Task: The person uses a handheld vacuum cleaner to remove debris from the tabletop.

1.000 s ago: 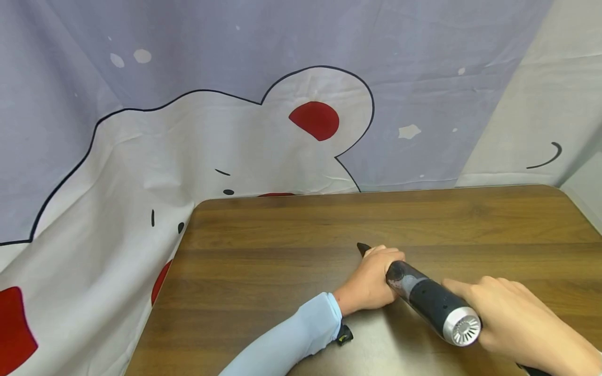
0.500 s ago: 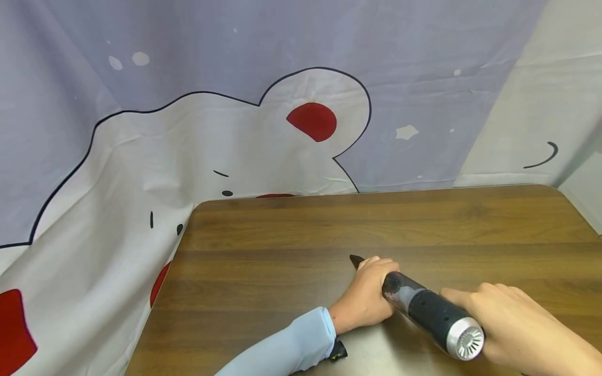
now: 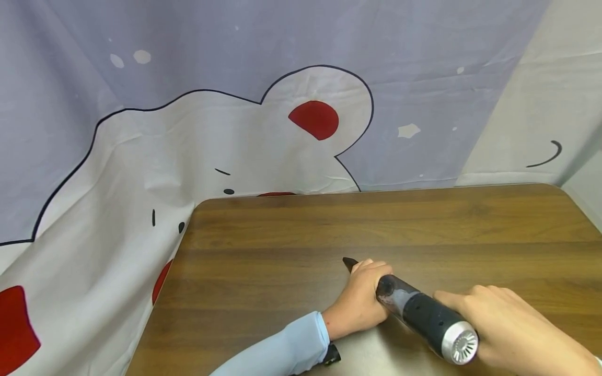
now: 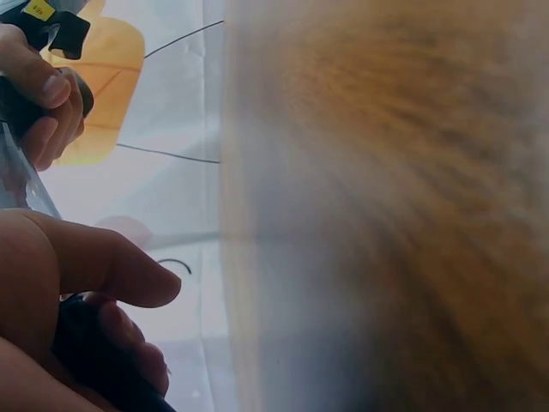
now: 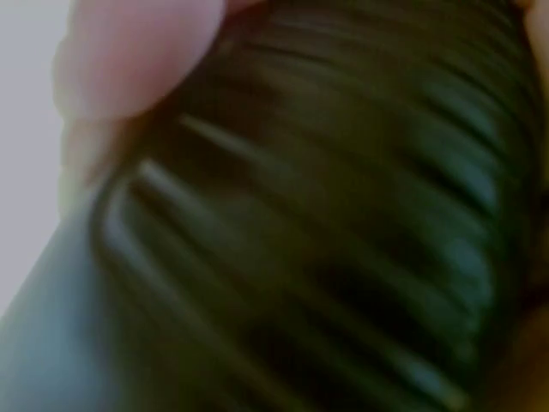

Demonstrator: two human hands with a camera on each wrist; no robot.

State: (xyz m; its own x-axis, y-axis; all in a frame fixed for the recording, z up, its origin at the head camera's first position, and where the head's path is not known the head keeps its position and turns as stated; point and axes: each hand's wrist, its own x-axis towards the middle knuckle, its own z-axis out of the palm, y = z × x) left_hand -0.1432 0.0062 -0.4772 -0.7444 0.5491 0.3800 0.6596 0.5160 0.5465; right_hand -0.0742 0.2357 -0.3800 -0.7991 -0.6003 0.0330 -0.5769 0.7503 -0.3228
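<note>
A handheld vacuum cleaner (image 3: 430, 316), black with a clear grey front part and a silver vented end, slants over the table in the head view. My right hand (image 3: 512, 324) grips its body from the right side. At the front, my left hand (image 3: 359, 303) is curled round a dark nozzle (image 3: 349, 263), whose tip sticks out past the fingers. In the left wrist view, the left thumb (image 4: 120, 266) lies over the black part, and the right hand (image 4: 56, 116) holds the body farther back. A blurred, dark ribbed surface (image 5: 343, 215) fills the right wrist view, with fingertips on it.
The brown wooden table (image 3: 263, 235) stretches under both hands, its rounded far corners in view. Behind and to the left hangs a printed curtain (image 3: 211, 130) in lilac and white. A pale panel (image 3: 585, 183) stands at the right edge.
The left hand and the front of the vacuum have shifted a little left and nearer. The silver end has dropped slightly lower in view. Both hands keep their hold.
</note>
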